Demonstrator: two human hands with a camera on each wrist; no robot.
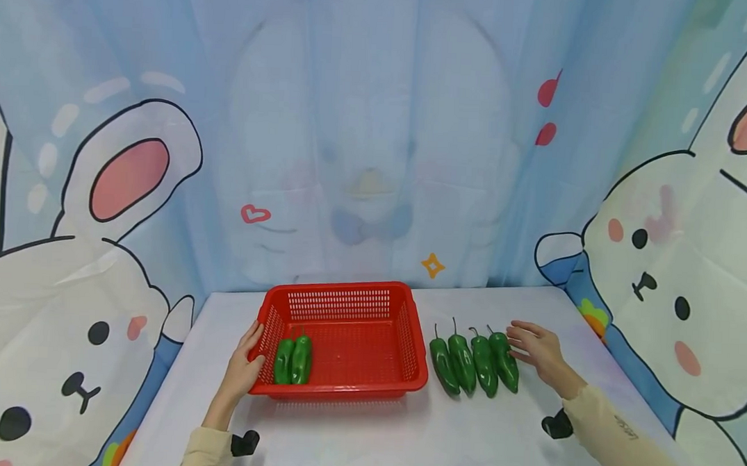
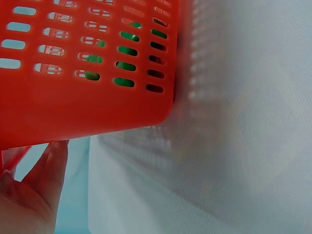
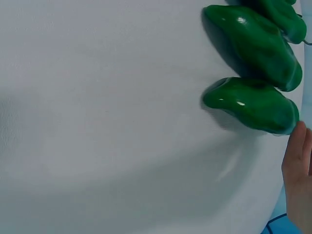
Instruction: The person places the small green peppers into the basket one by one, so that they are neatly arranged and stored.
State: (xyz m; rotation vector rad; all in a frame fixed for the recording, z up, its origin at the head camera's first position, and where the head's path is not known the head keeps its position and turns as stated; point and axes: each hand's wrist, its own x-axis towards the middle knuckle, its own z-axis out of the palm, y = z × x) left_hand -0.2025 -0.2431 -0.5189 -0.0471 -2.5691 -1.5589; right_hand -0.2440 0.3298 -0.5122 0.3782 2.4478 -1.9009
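Observation:
A red plastic basket (image 1: pixel 348 390) with slotted walls stands on the white table. My left hand (image 1: pixel 240 370) holds its left rim; the left wrist view shows part of that hand (image 2: pixel 36 195) against the basket wall (image 2: pixel 73 107). Two green peppers (image 1: pixel 302 360) lie side by side inside, at the left. To the right of the basket, several green peppers lie in a row, stems pointing away. Beside the rightmost pepper (image 1: pixel 504 360), my right hand (image 1: pixel 542 351) has its fingers extended, with fingertips at the pepper's stem end (image 3: pixel 253 105) in the right wrist view.
A white cloth covers the table (image 1: pixel 339 447). Behind it hangs a light blue curtain (image 1: pixel 366 121) printed with cartoon rabbits, which also borders both sides. The leftmost loose pepper (image 1: pixel 444 366) lies close to the basket's right wall.

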